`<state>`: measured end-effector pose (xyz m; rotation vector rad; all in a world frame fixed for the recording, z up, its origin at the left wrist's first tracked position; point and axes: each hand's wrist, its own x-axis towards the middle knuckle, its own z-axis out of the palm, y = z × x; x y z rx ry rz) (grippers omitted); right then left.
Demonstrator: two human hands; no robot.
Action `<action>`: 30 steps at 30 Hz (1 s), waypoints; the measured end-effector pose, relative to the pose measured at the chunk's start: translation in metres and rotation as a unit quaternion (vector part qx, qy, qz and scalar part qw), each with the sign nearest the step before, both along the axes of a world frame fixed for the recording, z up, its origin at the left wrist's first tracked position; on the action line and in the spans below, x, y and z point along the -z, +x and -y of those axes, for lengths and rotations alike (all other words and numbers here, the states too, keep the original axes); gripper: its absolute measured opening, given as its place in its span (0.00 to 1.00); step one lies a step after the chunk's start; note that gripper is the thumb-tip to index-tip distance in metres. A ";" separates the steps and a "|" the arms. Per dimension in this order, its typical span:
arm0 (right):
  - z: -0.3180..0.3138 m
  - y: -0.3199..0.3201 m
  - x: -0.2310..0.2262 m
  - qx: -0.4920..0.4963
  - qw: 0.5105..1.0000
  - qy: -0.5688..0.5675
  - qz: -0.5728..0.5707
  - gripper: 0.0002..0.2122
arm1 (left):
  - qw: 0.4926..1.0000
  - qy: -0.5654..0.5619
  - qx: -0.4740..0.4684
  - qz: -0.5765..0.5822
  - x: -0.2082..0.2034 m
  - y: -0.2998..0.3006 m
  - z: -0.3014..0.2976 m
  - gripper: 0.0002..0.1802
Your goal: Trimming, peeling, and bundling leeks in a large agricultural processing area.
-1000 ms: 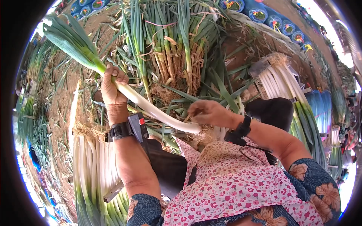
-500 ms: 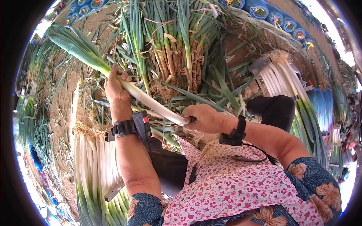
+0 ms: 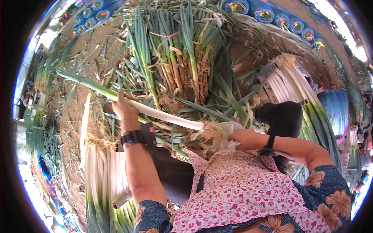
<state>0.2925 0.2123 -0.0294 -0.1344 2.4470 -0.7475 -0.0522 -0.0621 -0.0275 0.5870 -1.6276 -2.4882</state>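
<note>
My left hand [image 3: 125,107] is closed around a long green onion [image 3: 167,116] where its white shank turns green. The onion lies slantwise in front of me, leaves to the upper left. Its root end, with a tuft of pale roots [image 3: 211,131], points toward my right hand [image 3: 248,139]. That hand sits apart from the shank, its fingers curled in beside a whitish, thin-looking piece [image 3: 230,132]. What the fingers pinch is hard to make out. Just beyond stands a bundle of untrimmed green onions [image 3: 178,70] with brown, dry outer skins and a pink tie.
White-shanked onions lie in a rack at the left [image 3: 99,167] and another at the right [image 3: 289,83]. Blue-wrapped bundles [image 3: 272,17] line the back. Loose leaves [image 3: 233,97] and peelings litter the soil. My dark-clad knee [image 3: 285,116] rises near my right arm.
My right hand has left the onion's root end and moved right and down, so the roots now show. My left hand has dropped slightly with the onion, which lies flatter.
</note>
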 end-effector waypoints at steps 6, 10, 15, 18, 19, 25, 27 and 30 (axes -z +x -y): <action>-0.030 -0.039 -0.043 0.030 0.975 -0.015 -0.221 0.18 | 0.993 -0.040 0.094 -0.061 -0.025 0.064 -0.066 0.12; -0.040 -0.078 -0.101 0.005 0.918 -0.002 -0.396 0.15 | 0.960 -0.069 0.223 -0.155 -0.041 0.099 -0.117 0.09; -0.065 -0.104 -0.177 -0.103 0.825 0.146 -0.536 0.15 | 0.818 -0.352 0.253 -0.377 -0.072 0.161 -0.205 0.16; -0.111 -0.084 -0.191 -0.095 0.772 0.359 -0.516 0.14 | 0.728 -0.447 0.328 -0.404 -0.079 0.192 -0.245 0.19; -0.128 -0.073 -0.192 -0.100 0.796 0.378 -0.462 0.13 | 0.697 -0.459 0.316 -0.451 -0.077 0.202 -0.256 0.20; -0.225 0.045 -0.174 0.035 0.882 0.356 -0.306 0.15 | 0.563 -0.506 0.447 -0.476 -0.054 0.198 -0.282 0.18; -0.244 0.099 -0.187 0.118 0.872 0.357 -0.314 0.16 | 0.509 -0.546 0.418 -0.518 -0.018 0.149 -0.265 0.16; -0.261 0.165 -0.190 0.150 0.868 0.364 -0.302 0.17 | 0.460 -0.593 0.397 -0.529 -0.020 0.130 -0.265 0.17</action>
